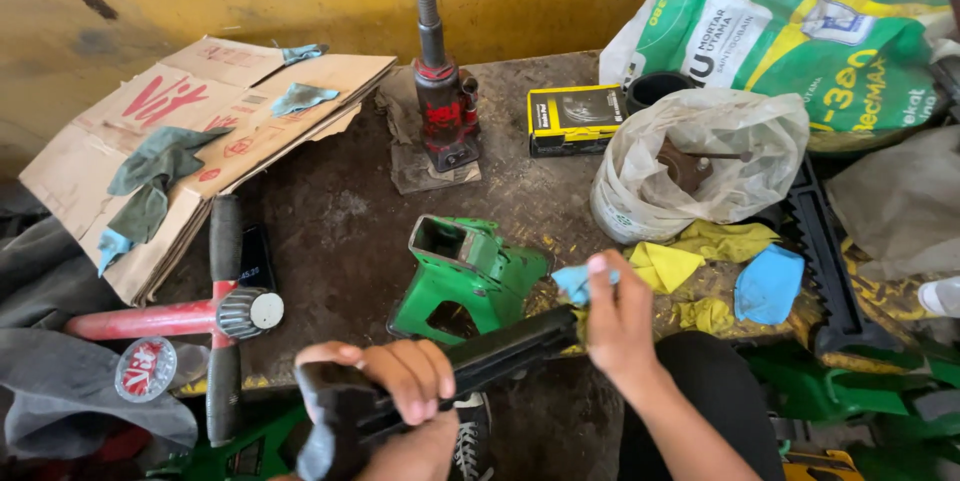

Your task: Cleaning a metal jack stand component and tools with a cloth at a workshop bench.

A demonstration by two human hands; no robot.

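Two hands work one black bar (500, 349), which lies slanted across the lower middle of the view, just in front of a green stand (465, 276). The left hand (395, 381) is closed around the bar's thick lower end, seemingly to steady it. The right hand (620, 316) pinches a blue rag (573, 282) against the upper end, pressed there as if wiping it. What the bar belongs to is hard to tell from here. More rags (735, 276), yellow and blue, lie just right of the hand within easy reach. Behind them sit a white bag (700, 156) and a yellow box (575, 119). A red jack (440, 91) stands upright at the back. Flattened cardboard (200, 141) lies far left.
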